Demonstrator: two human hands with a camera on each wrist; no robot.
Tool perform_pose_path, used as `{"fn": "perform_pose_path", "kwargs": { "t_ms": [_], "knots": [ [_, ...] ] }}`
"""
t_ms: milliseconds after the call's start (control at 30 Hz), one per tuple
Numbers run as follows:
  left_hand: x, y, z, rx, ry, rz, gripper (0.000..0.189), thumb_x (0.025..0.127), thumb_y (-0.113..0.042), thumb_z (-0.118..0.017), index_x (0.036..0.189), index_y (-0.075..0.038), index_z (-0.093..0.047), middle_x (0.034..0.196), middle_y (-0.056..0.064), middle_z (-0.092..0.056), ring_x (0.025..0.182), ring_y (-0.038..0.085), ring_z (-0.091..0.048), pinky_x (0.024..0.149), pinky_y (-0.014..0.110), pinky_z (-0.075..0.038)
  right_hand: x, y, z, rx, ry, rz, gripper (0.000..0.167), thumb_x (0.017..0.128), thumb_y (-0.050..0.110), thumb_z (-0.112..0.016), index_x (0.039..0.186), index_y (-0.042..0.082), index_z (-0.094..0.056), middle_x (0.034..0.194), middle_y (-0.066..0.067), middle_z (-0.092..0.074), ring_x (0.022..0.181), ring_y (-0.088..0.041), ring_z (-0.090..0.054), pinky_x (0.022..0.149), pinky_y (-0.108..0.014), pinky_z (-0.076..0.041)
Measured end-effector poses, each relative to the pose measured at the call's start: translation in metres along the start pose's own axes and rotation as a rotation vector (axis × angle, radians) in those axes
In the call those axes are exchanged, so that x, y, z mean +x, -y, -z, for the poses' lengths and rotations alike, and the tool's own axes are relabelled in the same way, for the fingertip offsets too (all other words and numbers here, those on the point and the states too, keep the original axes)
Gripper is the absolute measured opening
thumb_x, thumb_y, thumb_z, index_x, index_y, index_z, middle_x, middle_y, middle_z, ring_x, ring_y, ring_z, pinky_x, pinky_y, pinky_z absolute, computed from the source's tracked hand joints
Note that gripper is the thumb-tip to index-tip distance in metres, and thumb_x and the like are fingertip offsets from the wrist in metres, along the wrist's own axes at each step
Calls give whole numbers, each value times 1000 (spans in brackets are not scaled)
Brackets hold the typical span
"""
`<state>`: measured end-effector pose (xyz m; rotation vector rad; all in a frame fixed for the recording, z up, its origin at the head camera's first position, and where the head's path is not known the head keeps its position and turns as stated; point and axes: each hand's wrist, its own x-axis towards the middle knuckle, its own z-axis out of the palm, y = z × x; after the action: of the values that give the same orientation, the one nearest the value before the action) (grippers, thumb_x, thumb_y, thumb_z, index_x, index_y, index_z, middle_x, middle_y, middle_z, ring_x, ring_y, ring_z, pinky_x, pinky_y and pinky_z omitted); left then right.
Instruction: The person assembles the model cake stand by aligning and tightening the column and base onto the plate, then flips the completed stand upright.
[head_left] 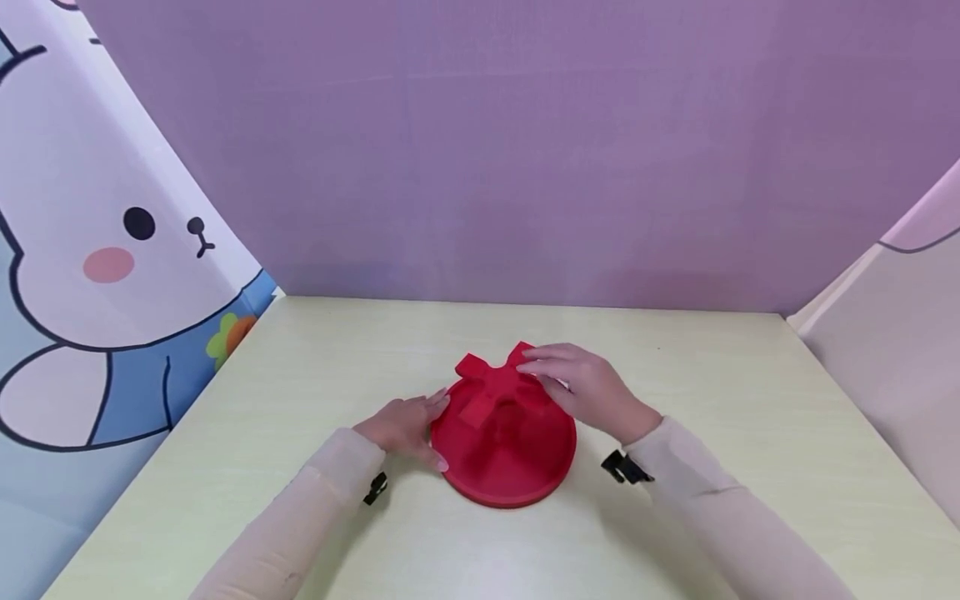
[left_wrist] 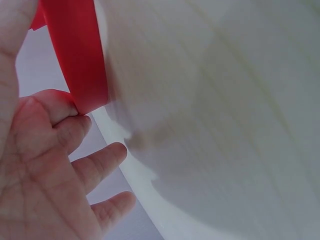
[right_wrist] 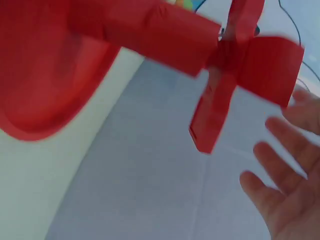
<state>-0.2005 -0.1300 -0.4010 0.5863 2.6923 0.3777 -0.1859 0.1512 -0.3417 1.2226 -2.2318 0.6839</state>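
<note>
A red stand lies on the table: a round disc base [head_left: 517, 475] with a rimmed edge and a post [right_wrist: 145, 32] at its centre. Four flat arms in a cross [head_left: 501, 381] top the post. My left hand [head_left: 405, 427] holds the left edge of the disc, thumb near me and fingers farther back; in the left wrist view its fingertips [left_wrist: 74, 107] meet the red rim [left_wrist: 80, 55]. At the far right arm of the cross, my right hand [head_left: 588, 387] touches with loosely spread fingers [right_wrist: 280, 165]. Its thumb is out of sight in the right wrist view.
The pale wooden table [head_left: 225, 500] reaches back to a purple cloth wall [head_left: 487, 167]. Cloth with a cartoon animal [head_left: 112, 250] hangs at the left, and a pale panel [head_left: 892, 358] stands at the right. Both wrists wear small black devices [head_left: 626, 467].
</note>
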Motion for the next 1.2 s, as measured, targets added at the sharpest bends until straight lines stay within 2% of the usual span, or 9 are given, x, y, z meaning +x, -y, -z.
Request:
{"fn": "perform_pose_path", "kwargs": {
  "t_ms": [67, 133, 267, 400, 767, 1000, 1200],
  "knots": [
    [0, 1, 0, 5, 0, -4, 102, 67, -36, -87, 148, -5, -34, 154, 4, -31, 137, 30, -35, 94, 48, -47, 9, -5, 4, 13, 72, 51, 32, 76, -11, -73, 106, 1, -72, 112, -17, -66, 107, -32, -61, 81, -39, -55],
    [0, 1, 0, 10, -2, -8, 102, 67, -36, -87, 148, -5, -34, 154, 4, -31, 136, 30, -35, 95, 49, -47, 16, -8, 5, 41, 144, 53, 32, 77, -12, -71, 106, 1, -72, 115, -18, -64, 110, -33, -59, 84, -40, -54],
    [0, 0, 0, 16, -5, -6, 102, 67, -36, -87, 148, -5, -34, 154, 4, -31, 136, 30, -36, 95, 49, -47, 27, -9, 6, 98, 280, -44, 32, 83, -11, -65, 111, 3, -71, 123, -18, -61, 118, -34, -54, 89, -41, -52],
    [0, -1, -1, 18, -1, -9, 102, 67, -36, -87, 149, -5, -33, 154, 4, -31, 136, 29, -35, 96, 49, -46, 32, -11, 4, 144, 367, -152, 35, 86, -11, -61, 115, 6, -70, 128, -17, -59, 124, -35, -50, 91, -42, -50],
    [1, -1, -1, 26, 2, 2, 103, 66, -37, -87, 148, -6, -34, 154, 4, -31, 136, 30, -35, 98, 53, -43, 34, -15, -1, 228, 464, -260, 36, 89, -7, -59, 116, 12, -72, 132, -13, -57, 129, -36, -43, 89, -42, -52],
    [3, -2, -1, 25, 9, 1, 102, 66, -37, -87, 148, -5, -34, 154, 4, -31, 137, 30, -34, 100, 54, -41, 35, -16, -2, 209, 510, -254, 34, 89, -6, -60, 115, 12, -72, 131, -14, -58, 129, -38, -42, 88, -41, -52],
    [3, -2, -1, 54, 1, 8, 102, 66, -37, -87, 148, -6, -35, 154, 4, -32, 136, 31, -34, 100, 55, -39, 35, -17, -2, 172, 500, -222, 30, 87, -4, -64, 112, 12, -73, 127, -14, -60, 126, -38, -46, 90, -43, -51]
  ]
}}
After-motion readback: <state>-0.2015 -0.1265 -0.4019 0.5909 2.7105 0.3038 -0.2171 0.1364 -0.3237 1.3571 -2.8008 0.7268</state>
